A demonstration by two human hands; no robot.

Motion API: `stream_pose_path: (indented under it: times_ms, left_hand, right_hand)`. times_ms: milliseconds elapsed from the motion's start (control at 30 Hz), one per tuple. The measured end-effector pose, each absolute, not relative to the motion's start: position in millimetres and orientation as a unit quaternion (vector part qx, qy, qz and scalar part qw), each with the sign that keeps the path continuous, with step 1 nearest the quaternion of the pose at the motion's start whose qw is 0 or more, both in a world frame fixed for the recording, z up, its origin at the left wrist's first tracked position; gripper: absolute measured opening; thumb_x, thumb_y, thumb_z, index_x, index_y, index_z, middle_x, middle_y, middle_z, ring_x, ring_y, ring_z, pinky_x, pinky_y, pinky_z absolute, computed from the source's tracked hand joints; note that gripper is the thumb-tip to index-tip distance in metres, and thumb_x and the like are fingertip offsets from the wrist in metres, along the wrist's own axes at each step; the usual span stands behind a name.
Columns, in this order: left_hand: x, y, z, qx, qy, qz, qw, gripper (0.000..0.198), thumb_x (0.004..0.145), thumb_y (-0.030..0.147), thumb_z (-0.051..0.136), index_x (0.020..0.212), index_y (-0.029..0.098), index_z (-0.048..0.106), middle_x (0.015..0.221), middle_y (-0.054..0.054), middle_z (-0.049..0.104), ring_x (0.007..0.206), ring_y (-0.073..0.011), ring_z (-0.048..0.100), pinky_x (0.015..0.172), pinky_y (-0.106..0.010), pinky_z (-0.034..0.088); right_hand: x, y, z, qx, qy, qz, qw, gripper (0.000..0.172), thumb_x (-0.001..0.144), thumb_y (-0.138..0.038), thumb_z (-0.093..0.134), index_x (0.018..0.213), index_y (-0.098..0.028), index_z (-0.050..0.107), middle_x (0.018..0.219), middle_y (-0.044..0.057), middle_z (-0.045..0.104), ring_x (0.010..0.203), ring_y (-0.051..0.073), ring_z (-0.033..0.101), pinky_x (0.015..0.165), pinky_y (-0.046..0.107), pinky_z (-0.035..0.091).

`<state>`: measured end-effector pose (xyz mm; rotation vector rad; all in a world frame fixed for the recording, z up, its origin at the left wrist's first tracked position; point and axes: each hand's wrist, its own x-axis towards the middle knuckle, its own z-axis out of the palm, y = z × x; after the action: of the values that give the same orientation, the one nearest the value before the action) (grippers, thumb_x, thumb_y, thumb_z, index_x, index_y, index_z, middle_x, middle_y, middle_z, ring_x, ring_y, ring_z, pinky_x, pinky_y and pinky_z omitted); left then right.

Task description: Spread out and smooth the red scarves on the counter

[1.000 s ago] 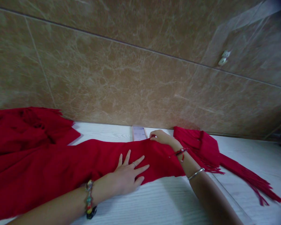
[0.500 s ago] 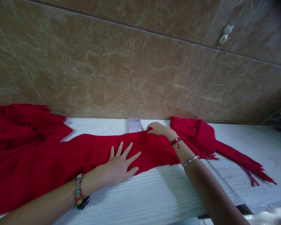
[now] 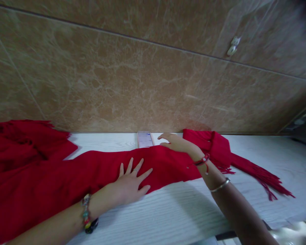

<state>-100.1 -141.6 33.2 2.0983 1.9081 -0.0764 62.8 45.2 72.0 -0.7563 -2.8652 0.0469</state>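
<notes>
A long red scarf lies stretched across the white wood-grain table, running from the left edge to beneath my right arm. My left hand rests flat on it, fingers spread, with a ring on one finger. Over the scarf's far edge is my right hand, fingers slightly curled and apart, holding nothing that I can see. Whether its palm touches the cloth cannot be made out. Just beyond the far edge, a phone with a lit screen lies by the wall. The scarf's right end is partly hidden by my right arm.
More red fringed cloth is heaped at the left. Against the wall on the right lies a folded, knotted red scarf with its fringe pointing right. A brown marbled tile wall closes off the back, with a small white fitting.
My right hand has loosened from the scarf's far edge, its fingers opening. My left hand stays spread on the cloth. The view has shifted slightly.
</notes>
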Motion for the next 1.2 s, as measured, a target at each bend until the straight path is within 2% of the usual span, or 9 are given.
stream_pose_path:
  times_ms: [100,233,400,600,800,967,1200]
  left_hand:
    - [-100,-142,34,0.731,0.664,-0.029,0.153,0.054,0.083,0.055,0.031,0.134,0.039,0.021,0.146,-0.005,0.002,0.127,-0.0401,-0.007,0.095,-0.064,0.006]
    - [-102,-140,33,0.731,0.663,-0.035,0.156,0.055,0.082,0.056,0.031,0.134,0.04,0.02,0.146,-0.004,0.003,0.127,-0.0397,-0.008,0.095,-0.065,0.004]
    - [-104,-138,34,0.731,0.659,-0.043,0.173,0.055,0.082,0.059,0.029,0.133,0.042,0.018,0.146,-0.002,-0.001,0.127,-0.0401,-0.009,0.094,-0.066,0.004]
    - [-105,-137,37,0.73,0.657,-0.059,0.176,0.055,0.082,0.058,0.03,0.133,0.042,0.017,0.145,-0.001,-0.002,0.127,-0.0389,-0.01,0.095,-0.065,0.004]
    - [-107,-135,36,0.733,0.654,-0.063,0.173,0.055,0.082,0.058,0.029,0.133,0.043,0.017,0.145,-0.002,-0.002,0.127,-0.0381,-0.01,0.095,-0.065,0.003]
    - [-109,-135,37,0.736,0.649,-0.076,0.175,0.056,0.081,0.059,0.028,0.133,0.042,0.016,0.145,-0.002,-0.002,0.127,-0.037,-0.011,0.094,-0.065,0.002]
    - [-111,-136,41,0.738,0.644,-0.085,0.181,0.056,0.082,0.058,0.027,0.134,0.04,0.013,0.145,-0.002,-0.005,0.127,-0.0366,-0.012,0.095,-0.065,0.003]
  right_hand:
    - [75,19,51,-0.232,-0.971,0.026,0.057,0.046,0.087,-0.036,0.039,0.124,-0.008,0.045,0.123,0.015,0.051,0.111,0.021,0.049,0.095,0.034,0.038]
    - [86,0,19,-0.254,-0.966,-0.047,0.03,0.055,0.088,-0.041,0.033,0.13,-0.005,0.036,0.134,0.018,0.035,0.125,0.028,0.031,0.099,0.046,0.031]
    - [93,3,13,-0.277,-0.957,-0.086,0.031,0.052,0.09,-0.04,0.028,0.133,-0.01,0.033,0.138,0.013,0.031,0.127,0.029,0.025,0.099,0.051,0.028]
    - [118,25,16,-0.335,-0.94,-0.068,-0.014,0.045,0.09,-0.027,0.025,0.134,-0.018,0.03,0.141,0.01,0.025,0.128,0.029,0.022,0.092,0.055,0.034]
    - [107,14,14,-0.33,-0.942,-0.021,0.052,0.048,0.091,-0.035,0.021,0.138,-0.023,0.019,0.144,0.006,0.018,0.131,0.026,0.013,0.098,0.057,0.024]
    - [97,13,10,-0.305,-0.951,-0.032,0.028,0.048,0.091,-0.035,0.023,0.137,-0.022,0.023,0.143,0.006,0.021,0.131,0.026,0.015,0.099,0.056,0.021]
    - [144,58,-1,-0.425,-0.904,-0.038,0.029,0.047,0.091,-0.033,0.02,0.135,-0.018,0.027,0.141,0.009,0.027,0.129,0.024,0.022,0.1,0.053,0.023]
